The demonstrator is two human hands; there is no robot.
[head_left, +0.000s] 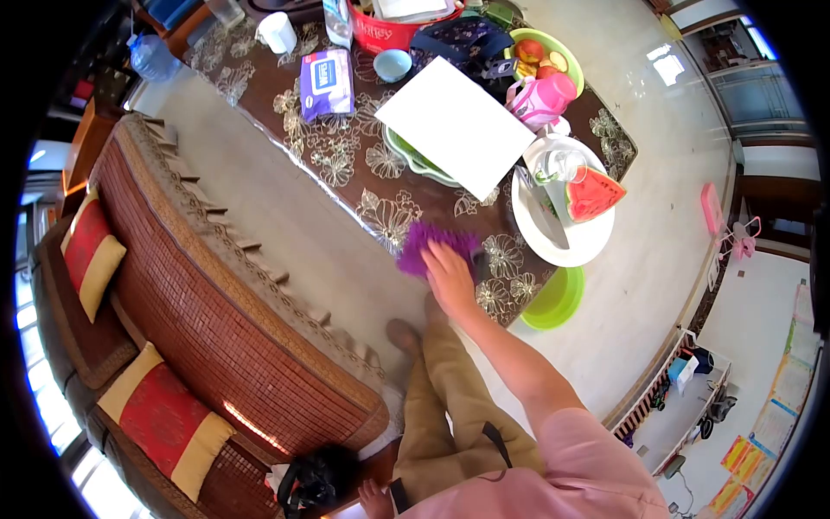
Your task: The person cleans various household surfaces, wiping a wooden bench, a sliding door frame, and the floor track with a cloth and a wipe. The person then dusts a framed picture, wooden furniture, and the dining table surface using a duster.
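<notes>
My right hand [449, 275] presses down on a shaggy purple cleaning cloth [424, 245] at the near edge of the table, its fingers spread over the cloth. Beneath it lies a brown tablecloth with a pale flower pattern [393, 216]. Low in the view, my left hand [374, 500] hangs by my leg, only partly visible, with its fingers apart and nothing seen in them. Right of the cloth stands a white plate [532, 233] with a watermelon wedge [593, 195], a knife [546, 208] and a clear glass [558, 166].
A white sheet [454, 125] covers most of a green bowl [405, 151]. Behind are a wipes pack [327, 85], a small blue bowl [392, 65], a fruit bowl [566, 52] and a pink bottle [543, 99]. A green bin [558, 301] stands below the table corner; a sofa [225, 285] is left.
</notes>
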